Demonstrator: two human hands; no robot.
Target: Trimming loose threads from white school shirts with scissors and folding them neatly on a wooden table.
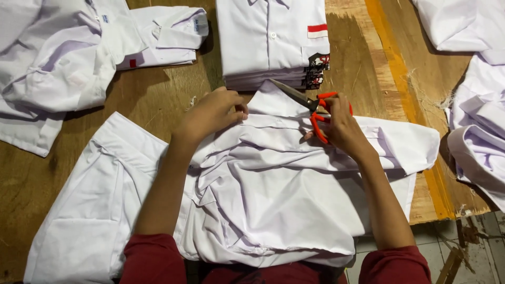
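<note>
Right hand (339, 126) grips orange-handled scissors (310, 105), blades nearly closed and pointing up-left toward a stack of folded white shirts (271, 42). Left hand (213, 113), fingers curled, presses down on a crumpled white shirt (263, 194) lying on the wooden counter (152, 94) just below that stack.

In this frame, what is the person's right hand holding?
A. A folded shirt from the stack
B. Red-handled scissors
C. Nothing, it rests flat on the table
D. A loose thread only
B: the right hand has its fingers through the red handles of the scissors, whose blades point up-left over the white shirt, while the left hand presses the collar.
</note>
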